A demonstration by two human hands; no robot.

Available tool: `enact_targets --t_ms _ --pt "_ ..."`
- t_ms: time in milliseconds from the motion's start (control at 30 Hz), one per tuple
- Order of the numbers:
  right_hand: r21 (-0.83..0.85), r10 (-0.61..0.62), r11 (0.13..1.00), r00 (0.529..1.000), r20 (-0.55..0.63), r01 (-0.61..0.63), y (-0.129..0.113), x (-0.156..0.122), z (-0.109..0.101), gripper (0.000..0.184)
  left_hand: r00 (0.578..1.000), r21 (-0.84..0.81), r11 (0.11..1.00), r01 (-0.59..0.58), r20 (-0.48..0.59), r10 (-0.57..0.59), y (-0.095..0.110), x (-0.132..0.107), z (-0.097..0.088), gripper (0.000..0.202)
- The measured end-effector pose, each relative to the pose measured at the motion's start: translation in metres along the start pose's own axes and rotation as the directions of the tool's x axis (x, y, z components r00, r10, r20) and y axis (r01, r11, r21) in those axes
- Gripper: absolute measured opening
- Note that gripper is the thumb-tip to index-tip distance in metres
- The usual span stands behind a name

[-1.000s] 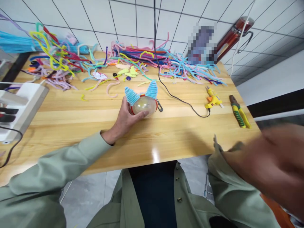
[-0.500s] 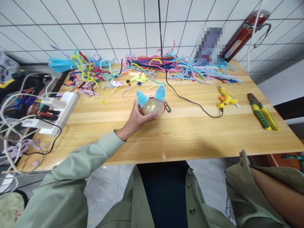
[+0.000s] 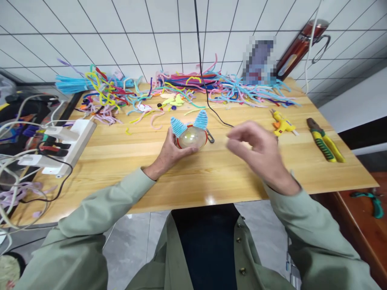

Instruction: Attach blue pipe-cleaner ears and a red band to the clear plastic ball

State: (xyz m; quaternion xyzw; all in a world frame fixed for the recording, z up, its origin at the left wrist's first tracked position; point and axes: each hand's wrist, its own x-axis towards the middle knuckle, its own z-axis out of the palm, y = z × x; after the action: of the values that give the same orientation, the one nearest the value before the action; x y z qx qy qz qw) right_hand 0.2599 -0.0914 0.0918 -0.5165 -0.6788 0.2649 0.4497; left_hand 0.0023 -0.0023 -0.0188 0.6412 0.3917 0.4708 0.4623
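My left hand [image 3: 167,155] is wrapped round a clear plastic ball [image 3: 192,137] on the wooden table [image 3: 121,161]. The ball has a red rim and two light blue pipe-cleaner cones for ears. My right hand [image 3: 260,155] hovers just right of the ball, above the table, with fingers loosely curled and apart and nothing in them. A small black loop sticks out at the ball's right side.
Heaps of coloured pipe cleaners [image 3: 181,90] lie along the far edge. A yellow glue gun [image 3: 281,125] with a black cord and yellow-green pliers [image 3: 325,141] lie to the right. A white power strip [image 3: 59,147] with plugs and cables sits left. A tiled wall stands behind.
My right hand has come up from below the table's right edge to beside the ball. The left hand has kept its hold on the ball.
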Motion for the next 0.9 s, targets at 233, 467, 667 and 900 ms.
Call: enact_targets --t_ms 233,467,667,900 --pt "0.018 0.049 0.998 0.968 0.248 -0.055 0.053 0.041 0.037 0.078 1.0 -0.06 0.998 -0.029 -0.013 0.028 0.001 -0.001 0.002 0.103" --pt "0.127 0.038 0.989 0.958 0.283 -0.076 0.066 0.047 0.057 0.084 0.998 -0.062 0.998 -0.006 0.06 0.01 -0.002 -0.002 -0.001 0.101" --pt "0.041 0.049 0.997 0.971 0.236 -0.06 0.08 0.035 0.053 0.078 0.989 -0.074 0.997 -0.013 0.146 0.024 0.006 -0.002 -0.004 0.106" --pt "-0.003 -0.028 1.0 0.977 0.211 0.029 0.086 0.032 0.057 0.083 0.986 -0.015 0.999 -0.041 0.161 0.043 0.011 -0.006 -0.007 0.1"
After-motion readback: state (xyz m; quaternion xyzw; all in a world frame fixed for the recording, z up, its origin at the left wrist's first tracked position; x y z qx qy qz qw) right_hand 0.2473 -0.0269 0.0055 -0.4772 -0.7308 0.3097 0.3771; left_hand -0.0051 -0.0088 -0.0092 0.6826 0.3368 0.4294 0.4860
